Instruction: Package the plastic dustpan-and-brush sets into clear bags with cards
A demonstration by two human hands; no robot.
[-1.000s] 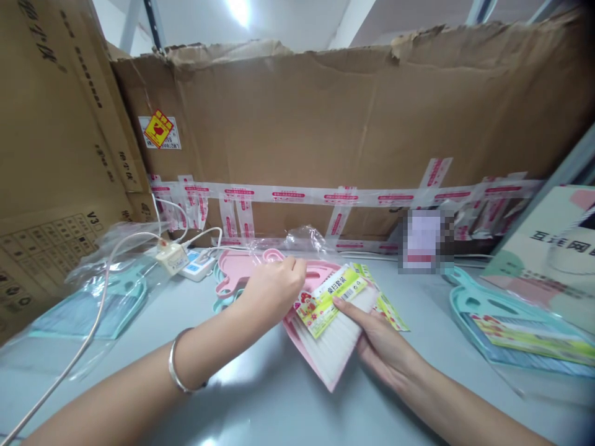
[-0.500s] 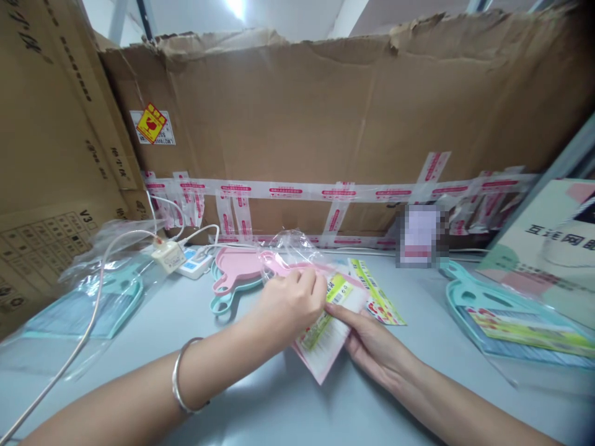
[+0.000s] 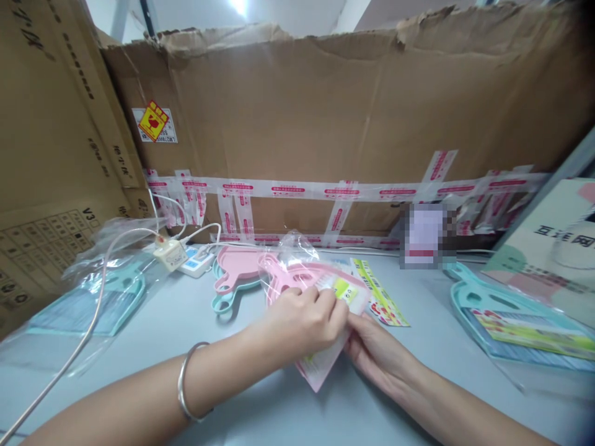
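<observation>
A pink dustpan and brush set (image 3: 324, 367) in a clear plastic bag (image 3: 297, 246) is tilted between my hands. White bristles and a yellow-green printed card (image 3: 344, 290) show through the film. My left hand (image 3: 309, 319), with a silver bangle on its wrist, is closed over the middle of the set; its fingertips are hidden. My right hand (image 3: 374, 350) grips the set's right edge, thumb on top and fingers beneath. Just behind lie a pink dustpan (image 3: 242, 261) and a turquoise one (image 3: 239, 290) partly under it. A loose printed card (image 3: 383, 294) lies beyond my right hand.
Bagged turquoise dustpan sets lie at left (image 3: 102, 294) and right (image 3: 515, 316). A white cable (image 3: 98, 297) crosses the left side to a charger (image 3: 170, 254) on a power strip (image 3: 198, 263). A large cardboard box (image 3: 297, 111) walls the back; a blurred phone-like object (image 3: 424, 235) leans there.
My left hand has slid right and slightly down across the set, now covering more of its printed card. My right hand keeps its hold on the edge. The view has shifted slightly.
</observation>
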